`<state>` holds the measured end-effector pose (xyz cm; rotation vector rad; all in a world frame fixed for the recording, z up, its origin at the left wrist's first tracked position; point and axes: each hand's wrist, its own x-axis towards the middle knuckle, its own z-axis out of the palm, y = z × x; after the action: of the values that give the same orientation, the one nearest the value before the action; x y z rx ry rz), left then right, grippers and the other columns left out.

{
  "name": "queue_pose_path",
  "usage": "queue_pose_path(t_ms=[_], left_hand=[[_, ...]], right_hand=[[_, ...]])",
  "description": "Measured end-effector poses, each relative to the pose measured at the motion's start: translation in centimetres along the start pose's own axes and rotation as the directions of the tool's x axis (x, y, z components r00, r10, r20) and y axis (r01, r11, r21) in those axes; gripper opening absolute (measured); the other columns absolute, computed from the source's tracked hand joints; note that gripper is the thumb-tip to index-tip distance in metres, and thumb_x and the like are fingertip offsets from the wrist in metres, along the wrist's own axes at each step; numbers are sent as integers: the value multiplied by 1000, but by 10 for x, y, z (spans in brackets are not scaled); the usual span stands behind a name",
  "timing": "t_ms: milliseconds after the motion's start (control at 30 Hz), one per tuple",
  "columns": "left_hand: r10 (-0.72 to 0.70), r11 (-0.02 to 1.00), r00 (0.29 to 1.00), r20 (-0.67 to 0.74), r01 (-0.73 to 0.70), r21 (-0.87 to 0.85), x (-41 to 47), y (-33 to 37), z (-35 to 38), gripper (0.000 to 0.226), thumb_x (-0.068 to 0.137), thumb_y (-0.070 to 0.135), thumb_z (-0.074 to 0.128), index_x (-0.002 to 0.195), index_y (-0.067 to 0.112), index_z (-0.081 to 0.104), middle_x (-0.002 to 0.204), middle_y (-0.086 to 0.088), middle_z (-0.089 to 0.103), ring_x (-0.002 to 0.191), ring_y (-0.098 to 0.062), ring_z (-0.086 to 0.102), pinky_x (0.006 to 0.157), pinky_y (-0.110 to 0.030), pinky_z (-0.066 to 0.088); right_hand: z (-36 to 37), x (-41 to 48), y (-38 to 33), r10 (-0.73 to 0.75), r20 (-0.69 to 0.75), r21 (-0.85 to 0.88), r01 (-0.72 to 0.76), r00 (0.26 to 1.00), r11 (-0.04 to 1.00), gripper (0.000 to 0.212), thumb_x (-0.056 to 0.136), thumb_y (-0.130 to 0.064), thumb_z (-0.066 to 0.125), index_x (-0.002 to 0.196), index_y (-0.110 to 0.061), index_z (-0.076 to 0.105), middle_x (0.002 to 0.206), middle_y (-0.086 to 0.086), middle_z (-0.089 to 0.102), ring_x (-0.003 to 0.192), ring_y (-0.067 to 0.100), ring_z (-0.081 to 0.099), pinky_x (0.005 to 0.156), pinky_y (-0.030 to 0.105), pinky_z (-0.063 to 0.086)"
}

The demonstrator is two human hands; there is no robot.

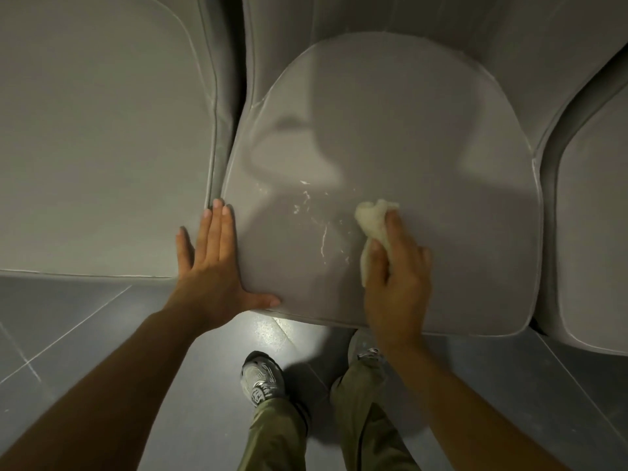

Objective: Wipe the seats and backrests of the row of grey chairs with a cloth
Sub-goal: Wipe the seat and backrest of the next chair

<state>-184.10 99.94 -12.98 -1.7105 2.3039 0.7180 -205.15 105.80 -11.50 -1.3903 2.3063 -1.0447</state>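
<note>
Three smooth grey padded chair seats show side by side: a left seat [102,147], a middle seat [390,130] and a right seat [598,232]. One crumpled cream cloth [373,219] lies on the middle seat, right of some thin white streaks [323,243]. The right hand [396,283] grips it, fingers [394,232] curled round it. The left hand [212,266] rests flat at that seat's front left corner, four fingers [217,226] straight and together, thumb spread. Two grey trainers, one [261,377] and another [365,348], stand on the grey tiled floor [102,334].
</note>
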Motion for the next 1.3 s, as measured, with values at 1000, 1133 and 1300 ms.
queue_pose_path(t_ms=[1000,1133,1300], left_hand=[[132,991,991,8,-132,32,3,-39,-4,136,43,100,18,140,15,-26,148,1,-34,135,-13,-38,104,-35,-33],[202,971,979,27,-204,128,-2,-48,-10,137,49,98,28,145,4,0,155,-13,-4,143,-31,-8,112,-51,-6],[189,968,982,11,-188,167,-4,-52,-3,134,55,95,30,146,-3,16,155,-19,12,144,-35,9,114,-55,10]], right_hand=[[75,6,-61,-209,387,70,197,898,978,36,88,-5,52,124,-6,57,122,11,61,99,20,52,89,24,30],[75,44,-56,-72,224,-30,81,972,996,36,92,-7,51,128,-8,53,129,9,56,100,29,49,90,25,32],[98,32,-62,-121,308,-117,163,944,980,38,91,-13,49,129,-15,53,129,4,57,91,35,49,86,44,41]])
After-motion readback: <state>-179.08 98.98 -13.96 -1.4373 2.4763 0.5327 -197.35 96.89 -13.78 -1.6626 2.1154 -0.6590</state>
